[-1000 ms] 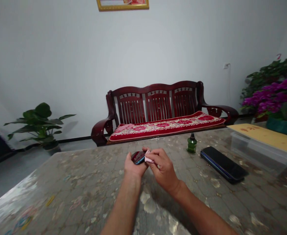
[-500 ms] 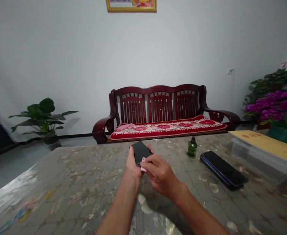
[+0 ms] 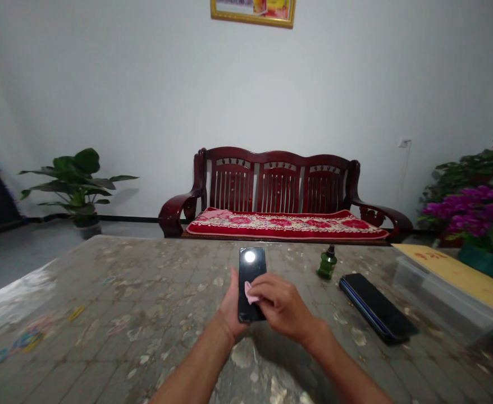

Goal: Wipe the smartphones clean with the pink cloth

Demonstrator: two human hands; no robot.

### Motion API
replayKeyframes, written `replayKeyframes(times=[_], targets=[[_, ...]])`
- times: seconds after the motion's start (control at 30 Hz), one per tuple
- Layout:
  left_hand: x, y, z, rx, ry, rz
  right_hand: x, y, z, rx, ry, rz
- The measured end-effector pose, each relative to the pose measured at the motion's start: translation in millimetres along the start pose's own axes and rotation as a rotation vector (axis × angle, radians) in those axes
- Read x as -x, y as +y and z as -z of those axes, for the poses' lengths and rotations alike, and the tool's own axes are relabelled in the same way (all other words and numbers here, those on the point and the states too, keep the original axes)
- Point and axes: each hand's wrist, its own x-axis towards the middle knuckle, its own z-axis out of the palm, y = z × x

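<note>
My left hand (image 3: 230, 306) holds a black phone (image 3: 251, 273) screen up over the table, gripping it from the left and below. A bright light reflects near the top of its screen. My right hand (image 3: 282, 306) pinches a small pink cloth (image 3: 249, 293) and presses it on the lower part of the screen. A small green bottle (image 3: 327, 264) stands on the table just right of the phone. A second dark phone (image 3: 377, 308) lies flat further right.
The marble-patterned table (image 3: 137, 303) carries coloured rubber bands (image 3: 14, 343) at its left edge. A clear plastic box with a yellow lid (image 3: 452, 286) sits at the right, beside purple flowers (image 3: 474, 210). A red wooden bench (image 3: 278, 199) and a potted plant (image 3: 76, 188) stand behind.
The phone went from tilted edge-on to flat, screen facing up, and sits lower over the table. My right hand moved the pink cloth onto the screen. The view shifted left and up.
</note>
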Motion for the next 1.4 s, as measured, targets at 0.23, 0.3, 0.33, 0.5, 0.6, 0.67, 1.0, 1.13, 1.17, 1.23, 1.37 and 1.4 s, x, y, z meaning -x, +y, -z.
replayKeyframes(times=[0.23, 0.3, 0.33, 0.5, 0.6, 0.67, 1.0, 1.13, 1.17, 1.23, 1.37, 1.4], targets=[[-5, -8, 14, 0.130, -0.076, 0.113, 16, -5, -7, 0.345, -0.046, 0.097], [-6, -13, 16, 0.130, -0.039, 0.106, 9, -4, -3, 0.416, 0.006, 0.074], [-7, -16, 16, 0.119, -0.022, 0.106, 6, -3, -1, 0.447, 0.044, 0.062], [-4, -25, 9, 0.040, 0.016, 0.115, 2, -4, 4, 0.533, 0.139, 0.023], [0, -23, 6, -0.011, 0.039, 0.148, 11, -8, -1, 0.498, 0.057, 0.055], [1, -21, 7, -0.007, 0.039, 0.145, 16, -10, -4, 0.476, -0.001, 0.092], [1, -28, 8, -0.161, 0.063, 0.138, 6, 0, 12, 0.591, 0.235, -0.013], [1, -18, 8, -0.077, 0.040, 0.097, 14, -4, -1, 0.550, 0.134, 0.024], [1, -13, 10, -0.065, 0.018, 0.069, 17, -5, -5, 0.530, 0.083, 0.054], [-1, -2, 16, -0.066, -0.014, 0.011, 22, -4, -13, 0.499, -0.016, 0.106], [-1, 19, 29, -0.104, 0.018, -0.211, 31, 2, -23, 0.504, -0.101, -0.023], [-1, 23, 31, -0.110, 0.029, -0.248, 33, 4, -24, 0.495, -0.111, -0.093]])
